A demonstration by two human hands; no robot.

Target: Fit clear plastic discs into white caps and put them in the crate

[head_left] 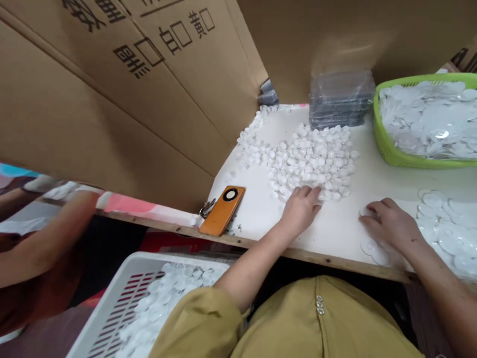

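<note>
The left hand (300,209) lies palm down, its loosely spread fingers touching the near edge of the heap of small white caps (313,161), which sits just beyond the fingertips within easy reach. The right hand (391,226) presses curled fingers onto a flat white disc (367,213), with more discs (447,228) just beside them and a green basket (387,144) of discs beyond.

White small caps (313,159) on a cream tabletop (335,228); lime-green basket (387,149) of white discs (428,119). Orange phone (222,210) — black camera ring. Brown cardboard (112,114), black print. White slotted crate (112,308); mustard-yellow sleeve (197,323).
</note>
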